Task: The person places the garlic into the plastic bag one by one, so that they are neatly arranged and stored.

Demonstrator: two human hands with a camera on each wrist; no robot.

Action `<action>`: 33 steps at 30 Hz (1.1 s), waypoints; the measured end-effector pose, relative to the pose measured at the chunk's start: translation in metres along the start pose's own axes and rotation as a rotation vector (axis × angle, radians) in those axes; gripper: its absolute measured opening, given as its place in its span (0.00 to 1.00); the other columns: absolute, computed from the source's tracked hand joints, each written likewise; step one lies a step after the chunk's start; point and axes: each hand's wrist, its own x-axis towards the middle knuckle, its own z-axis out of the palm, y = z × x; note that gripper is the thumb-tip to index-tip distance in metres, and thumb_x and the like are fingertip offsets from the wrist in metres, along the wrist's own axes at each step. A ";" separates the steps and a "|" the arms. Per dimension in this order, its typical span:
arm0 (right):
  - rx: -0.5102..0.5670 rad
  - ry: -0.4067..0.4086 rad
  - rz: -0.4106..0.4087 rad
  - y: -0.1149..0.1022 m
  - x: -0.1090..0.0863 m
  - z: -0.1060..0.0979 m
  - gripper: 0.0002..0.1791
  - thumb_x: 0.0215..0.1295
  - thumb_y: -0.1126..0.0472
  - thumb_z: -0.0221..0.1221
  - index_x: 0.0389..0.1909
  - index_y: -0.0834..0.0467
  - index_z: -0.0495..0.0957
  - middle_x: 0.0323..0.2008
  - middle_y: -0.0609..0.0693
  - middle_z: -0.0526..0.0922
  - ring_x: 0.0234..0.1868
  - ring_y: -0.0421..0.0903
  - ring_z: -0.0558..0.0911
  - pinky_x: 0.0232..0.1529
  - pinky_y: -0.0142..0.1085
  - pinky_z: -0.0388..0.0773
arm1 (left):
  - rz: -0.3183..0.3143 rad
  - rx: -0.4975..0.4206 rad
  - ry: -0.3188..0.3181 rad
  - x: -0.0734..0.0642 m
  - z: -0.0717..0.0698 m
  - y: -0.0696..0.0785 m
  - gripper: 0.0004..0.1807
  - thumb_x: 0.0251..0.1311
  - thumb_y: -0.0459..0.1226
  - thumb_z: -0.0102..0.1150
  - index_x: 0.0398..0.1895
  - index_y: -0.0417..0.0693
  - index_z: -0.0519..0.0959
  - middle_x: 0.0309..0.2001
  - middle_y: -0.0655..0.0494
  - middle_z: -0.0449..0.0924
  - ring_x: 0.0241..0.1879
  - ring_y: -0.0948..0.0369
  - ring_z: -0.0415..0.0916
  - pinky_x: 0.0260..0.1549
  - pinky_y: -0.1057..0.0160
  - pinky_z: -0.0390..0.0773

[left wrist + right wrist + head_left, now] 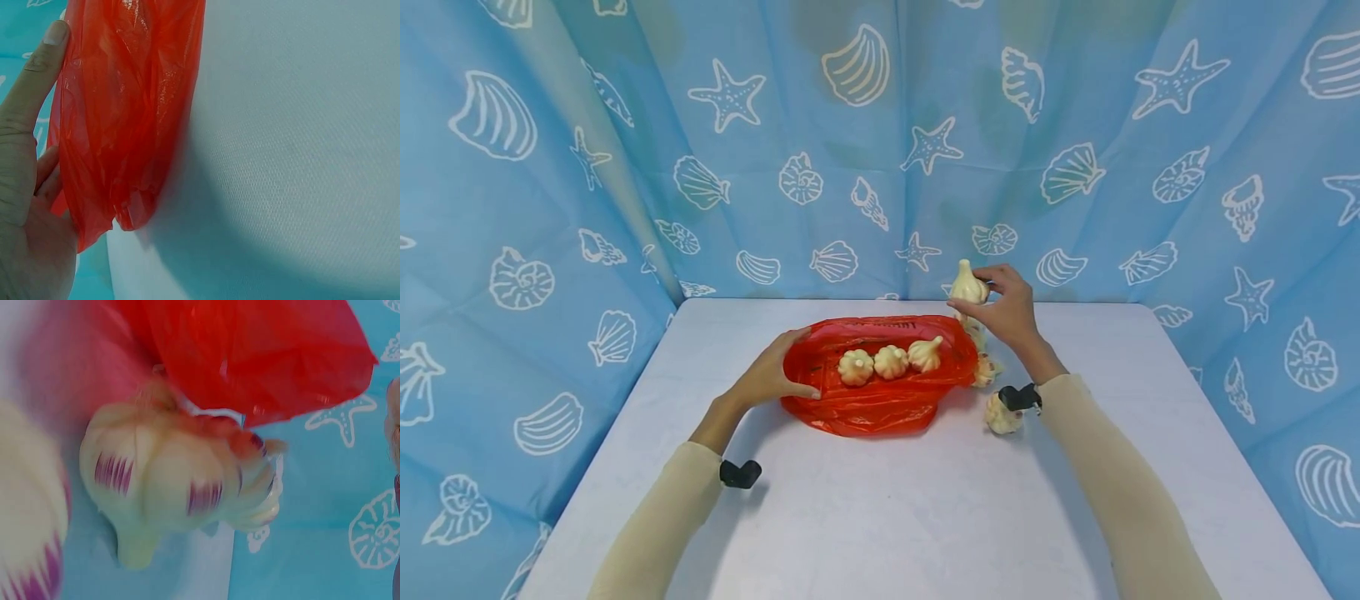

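Observation:
A red plastic bag lies with its mouth spread wide, and three garlic bulbs sit in a row inside it. At its left end my left hand holds the bag, thumb at the near rim and fingers at the far side; the left wrist view shows the thumb along the red plastic. My right hand pinches another garlic bulb, stem up, above the bag's far right corner. The right wrist view has only a sliver of that hand at its right edge.
More garlic bulbs with purple streaks lie on the white table right of the bag. One loose bulb sits near my right wrist, partly behind its black strap mount. A blue shell-print curtain hangs behind the table.

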 end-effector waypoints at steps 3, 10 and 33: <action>0.023 -0.018 0.016 -0.007 0.001 0.006 0.29 0.46 0.51 0.77 0.49 0.59 0.82 0.46 0.51 0.78 0.47 0.45 0.76 0.51 0.48 0.79 | 0.001 -0.005 -0.004 0.000 -0.001 -0.001 0.61 0.35 0.53 0.80 0.75 0.58 0.55 0.70 0.53 0.61 0.67 0.52 0.61 0.50 0.46 0.78; 0.091 -0.122 0.046 -0.031 0.011 0.030 0.31 0.49 0.49 0.75 0.52 0.59 0.81 0.51 0.52 0.76 0.52 0.48 0.76 0.52 0.45 0.79 | 0.010 -0.017 -0.002 0.003 -0.004 -0.002 0.60 0.36 0.48 0.81 0.75 0.58 0.56 0.69 0.53 0.62 0.66 0.53 0.61 0.50 0.45 0.78; 0.323 -0.299 -0.022 -0.084 0.010 0.113 0.27 0.50 0.53 0.75 0.50 0.59 0.80 0.49 0.48 0.75 0.52 0.44 0.75 0.52 0.37 0.79 | -0.005 -0.080 0.109 -0.003 -0.015 -0.007 0.59 0.37 0.45 0.81 0.75 0.55 0.56 0.69 0.49 0.61 0.65 0.49 0.64 0.49 0.45 0.79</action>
